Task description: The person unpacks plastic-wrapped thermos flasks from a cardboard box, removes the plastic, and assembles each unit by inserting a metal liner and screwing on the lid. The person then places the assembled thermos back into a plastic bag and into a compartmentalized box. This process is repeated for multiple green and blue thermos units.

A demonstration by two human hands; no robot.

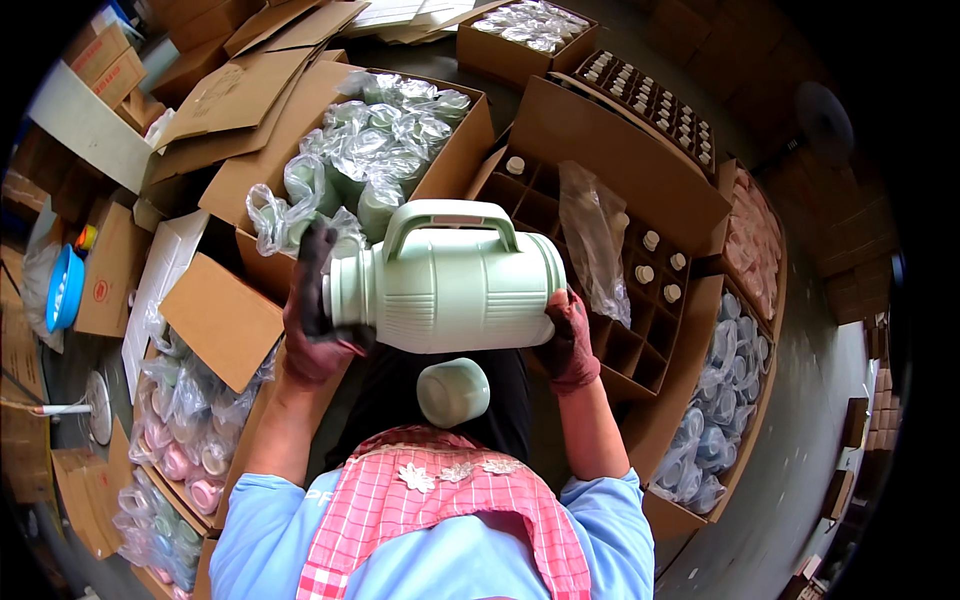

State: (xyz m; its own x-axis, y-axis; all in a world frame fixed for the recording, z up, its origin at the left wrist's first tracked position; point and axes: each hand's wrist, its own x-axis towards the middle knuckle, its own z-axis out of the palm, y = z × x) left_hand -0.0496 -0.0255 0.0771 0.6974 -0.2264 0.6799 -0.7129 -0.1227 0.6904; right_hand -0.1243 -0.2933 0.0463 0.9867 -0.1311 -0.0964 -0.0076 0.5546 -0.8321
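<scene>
Pale green jug (pixel 465 290), held sideways above the lap (pixel 511 400), left hand (pixel 318 325) gripping its neck end and right hand (pixel 569 343) its base, could drop onto the cup (pixel 453 392) below if either grip slips.

The jug (pixel 465 295) is pale green (the apron (pixel 385 500) pink-checked).

A pale green jug (pixel 465 290) with a rounded, finely ribbed body lies sideways in the air between the left hand (pixel 318 325) and right hand (pixel 570 343). Its narrower, ringed end points left; its arched handle faces away from the person.
</scene>
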